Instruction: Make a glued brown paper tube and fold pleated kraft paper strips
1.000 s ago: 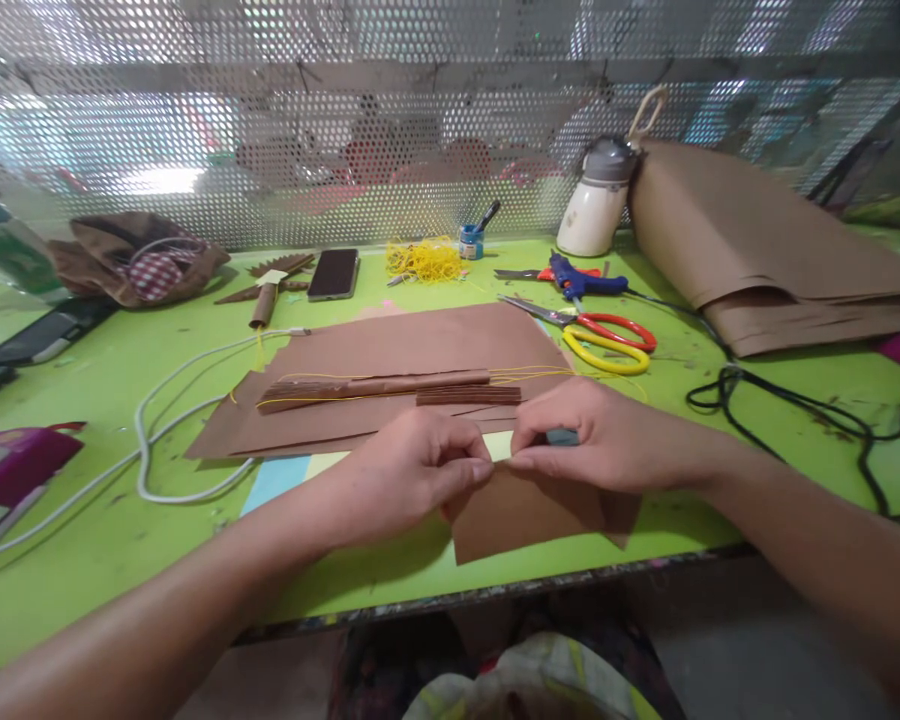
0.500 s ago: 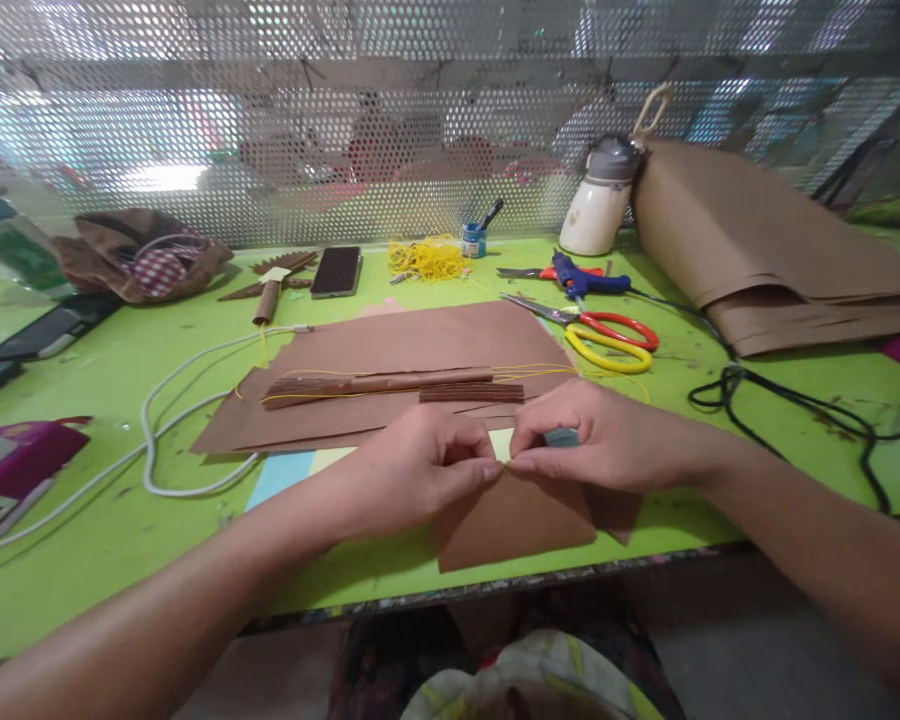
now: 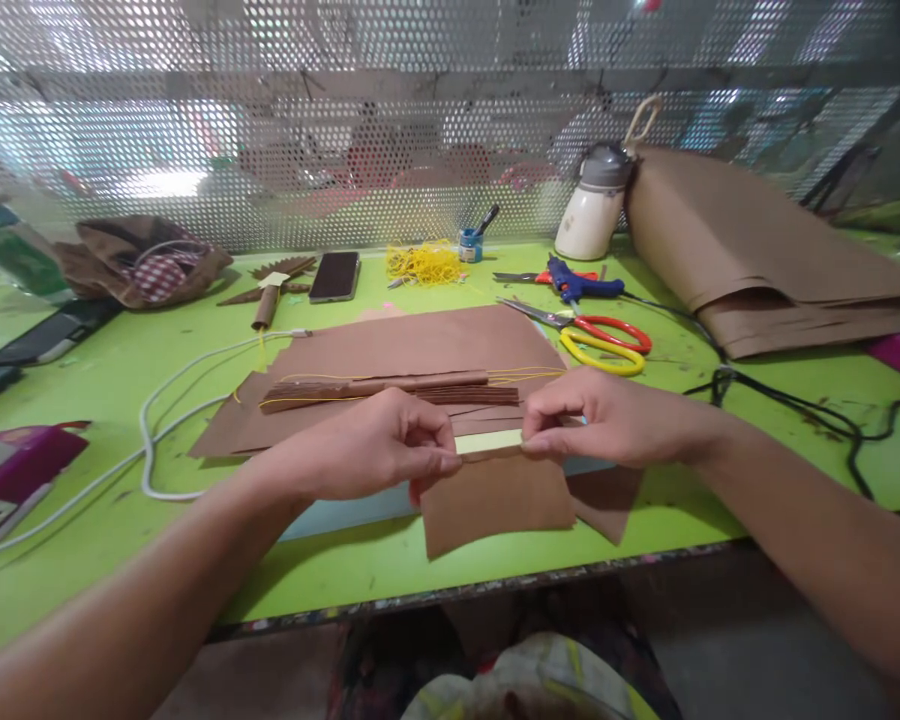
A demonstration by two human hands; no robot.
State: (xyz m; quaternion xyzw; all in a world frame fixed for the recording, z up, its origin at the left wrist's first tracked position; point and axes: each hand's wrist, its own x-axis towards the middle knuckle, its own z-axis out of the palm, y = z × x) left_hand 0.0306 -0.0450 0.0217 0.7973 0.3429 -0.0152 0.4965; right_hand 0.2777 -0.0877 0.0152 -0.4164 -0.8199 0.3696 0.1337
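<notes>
Between my hands, near the table's front edge, is a piece of brown paper (image 3: 499,505) with a pale yellow strip (image 3: 489,441) along its top edge. My left hand (image 3: 390,445) pinches the top left corner, thumb in front. At the top right corner my right hand (image 3: 596,425) pinches the same paper. Under its right side another brown piece (image 3: 609,500) sticks out, and light blue paper (image 3: 352,512) shows by my left hand. Just beyond my hands, pleated brown paper bundles (image 3: 469,396) with yellow thread lie on large brown sheets (image 3: 435,340).
Scissors (image 3: 607,345) and a blue glue gun (image 3: 581,283) lie behind my right hand. A white cable (image 3: 146,430) curves at left. Along the back are a phone (image 3: 335,276), yellow string (image 3: 421,264), a paint jar (image 3: 471,245), a bottle (image 3: 591,210) and folded brown paper (image 3: 765,240).
My hands have slid apart along the paper's top edge, from its middle to the two corners. More of the yellow strip shows, and the paper sits slightly further left.
</notes>
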